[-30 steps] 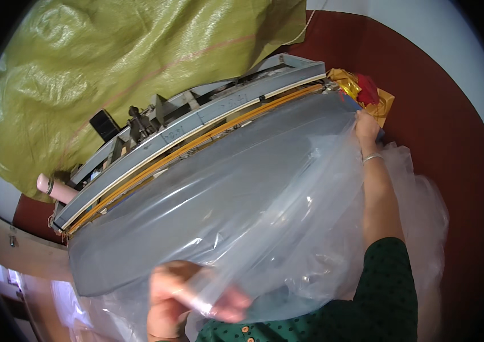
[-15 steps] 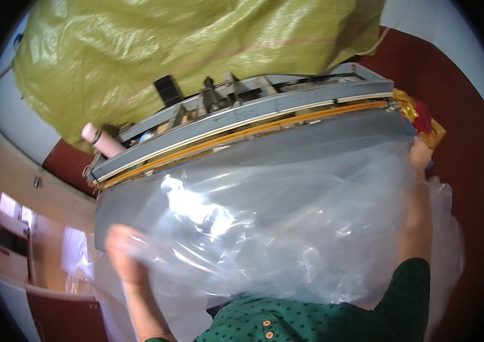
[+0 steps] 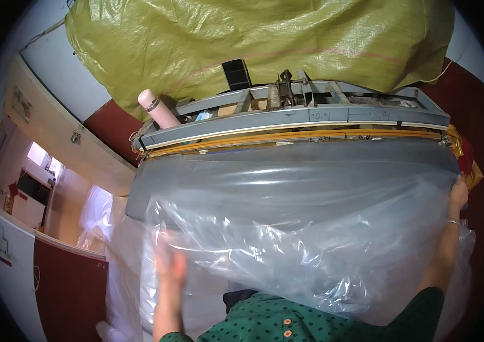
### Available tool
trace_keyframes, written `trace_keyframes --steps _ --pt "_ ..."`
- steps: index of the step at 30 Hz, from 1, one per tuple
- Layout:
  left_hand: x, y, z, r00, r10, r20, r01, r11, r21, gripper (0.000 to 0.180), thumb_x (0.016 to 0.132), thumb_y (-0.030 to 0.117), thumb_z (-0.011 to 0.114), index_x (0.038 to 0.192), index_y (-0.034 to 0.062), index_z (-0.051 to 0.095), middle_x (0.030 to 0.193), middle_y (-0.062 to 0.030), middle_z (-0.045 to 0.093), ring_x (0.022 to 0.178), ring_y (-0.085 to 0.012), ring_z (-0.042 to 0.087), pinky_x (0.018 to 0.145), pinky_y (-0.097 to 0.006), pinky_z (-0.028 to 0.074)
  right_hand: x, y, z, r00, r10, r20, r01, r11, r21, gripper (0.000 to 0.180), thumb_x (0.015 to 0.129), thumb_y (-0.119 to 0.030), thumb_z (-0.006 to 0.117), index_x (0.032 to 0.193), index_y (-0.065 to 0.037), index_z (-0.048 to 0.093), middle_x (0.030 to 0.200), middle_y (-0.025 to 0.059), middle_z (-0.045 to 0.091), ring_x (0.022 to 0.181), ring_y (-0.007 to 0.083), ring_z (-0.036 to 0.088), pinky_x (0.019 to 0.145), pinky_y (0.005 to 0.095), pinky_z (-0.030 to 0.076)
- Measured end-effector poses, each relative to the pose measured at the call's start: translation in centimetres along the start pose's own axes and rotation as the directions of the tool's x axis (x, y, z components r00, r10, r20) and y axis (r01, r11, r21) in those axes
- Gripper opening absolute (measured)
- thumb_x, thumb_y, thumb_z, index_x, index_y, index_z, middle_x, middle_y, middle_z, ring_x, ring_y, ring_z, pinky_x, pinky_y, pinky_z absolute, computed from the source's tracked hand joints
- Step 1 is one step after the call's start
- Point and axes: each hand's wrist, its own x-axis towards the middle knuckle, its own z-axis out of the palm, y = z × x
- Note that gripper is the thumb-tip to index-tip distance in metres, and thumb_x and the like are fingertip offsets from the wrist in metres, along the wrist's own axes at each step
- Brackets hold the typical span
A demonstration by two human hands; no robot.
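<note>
A large clear plastic sheet (image 3: 287, 239) lies in wrinkled, shiny folds over a grey-topped table (image 3: 242, 165) in front of me. My right hand (image 3: 459, 192) is at the sheet's right edge, by the table's far right corner, with its fingers closed on the plastic. My left hand (image 3: 171, 259) is at the sheet's left part, raised near my body. Motion smears its fingers and film partly covers them, so its grip does not show.
Along the table's back runs a grey metal frame (image 3: 287, 118) with orange strips. A pink flask (image 3: 158, 108) and a black phone-like slab (image 3: 237, 74) rest there. Behind hangs a yellow-green woven sheet (image 3: 310, 34). A doorway is at left; gold and red wrapping (image 3: 467, 159) is at right.
My left hand has drawn the sheet's left part toward me, uncovering more of the grey top. My right hand stays at the right edge. The whole view has shifted and turned.
</note>
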Motion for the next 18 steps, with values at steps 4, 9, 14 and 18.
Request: trace_keyframes --steps 4,9,14,18 --pt "12.1 13.6 -0.7 0.824 0.511 0.244 -0.566 0.718 0.406 0.015 0.091 0.018 0.043 0.090 0.0065 0.052 0.078 -0.0008 0.056 0.073 -0.0145 0.055 0.063 -0.032 0.048 0.1 0.2 0.0 0.999 -0.016 -0.029 0.014 0.999 -0.048 0.039 0.092 -0.035 0.034 0.096 -0.004 0.057 0.088 0.0228 0.061 0.087 0.0396 0.057 0.072 0.0491 0.044" --pt "19.3 20.3 3.5 0.516 0.300 0.803 -0.159 -0.887 0.434 0.016 0.078 0.007 0.054 0.094 0.0049 0.051 0.084 -0.0118 0.059 0.078 -0.0309 0.056 0.064 -0.041 0.048 -0.6 -3.2 0.8 0.997 -0.068 -0.036 0.067 0.997 -0.028 0.038 0.093 -0.034 0.034 0.098 -0.004 0.056 0.087 0.0224 0.061 0.084 0.0393 0.058 0.070 0.0486 0.045" --pt "12.2 6.4 9.6 0.226 0.174 0.959 -0.934 -0.241 0.264 0.022 0.065 -0.007 0.057 0.085 0.0027 0.055 0.083 -0.0108 0.053 0.084 -0.0262 0.053 0.073 -0.035 0.043 -0.2 0.1 -0.4 0.999 0.038 -0.010 -0.039 0.998 -0.057 0.040 0.093 -0.036 0.033 0.099 -0.004 0.057 0.088 0.0222 0.061 0.085 0.0394 0.058 0.071 0.0476 0.045" --pt "11.4 -2.1 0.5 0.440 -0.393 0.807 -0.892 -0.087 0.444 0.054 0.080 0.022 0.058 0.127 0.0022 0.040 0.133 -0.0194 0.037 0.126 -0.0352 0.030 0.102 -0.041 0.026 0.2 -0.7 0.9 0.999 0.001 0.034 -0.001 1.000 0.001 0.043 0.093 -0.038 0.032 0.102 -0.005 0.057 0.092 0.0212 0.061 0.087 0.0392 0.057 0.072 0.0467 0.045"
